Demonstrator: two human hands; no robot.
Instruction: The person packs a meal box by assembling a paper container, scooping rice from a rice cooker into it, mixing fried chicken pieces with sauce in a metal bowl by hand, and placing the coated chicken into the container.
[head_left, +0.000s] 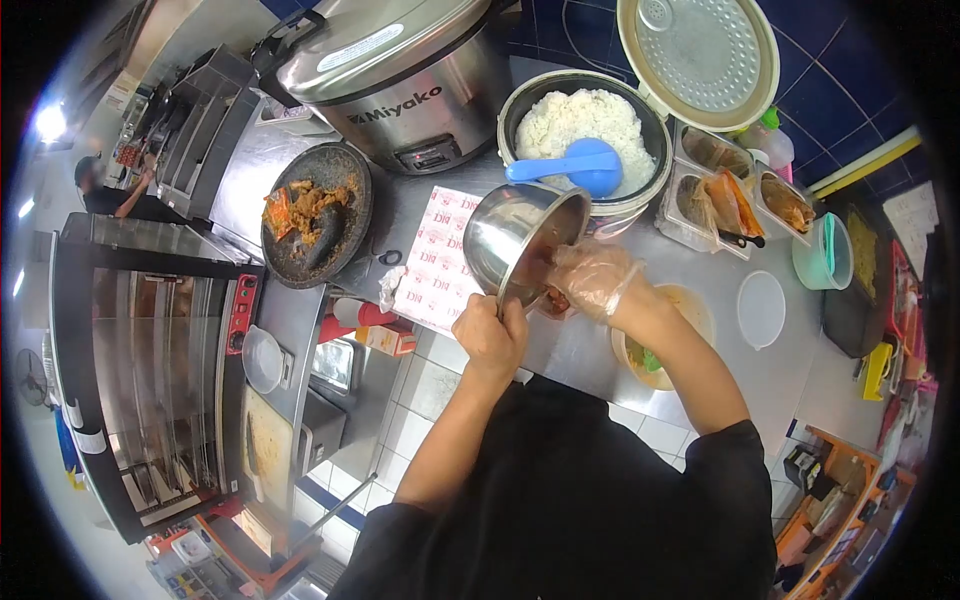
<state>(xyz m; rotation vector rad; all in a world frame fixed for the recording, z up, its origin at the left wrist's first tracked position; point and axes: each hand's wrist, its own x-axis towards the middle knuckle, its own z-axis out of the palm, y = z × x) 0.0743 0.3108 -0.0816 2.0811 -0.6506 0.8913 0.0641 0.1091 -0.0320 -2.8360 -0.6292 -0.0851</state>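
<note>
Black shirt (560, 490) at counter edge (592, 378), left fingers (513, 318) around bowl rim (523, 250), right fingers (570, 268) unclear.

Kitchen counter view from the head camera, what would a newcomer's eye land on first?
Probably the big steel Miyako cooker at the back of the counter, and right of it the open pot of white rice with a bright blue scoop on top. Next, the shiny steel bowl tipped in the left hand, with the plastic-gloved right hand at its mouth.
</note>
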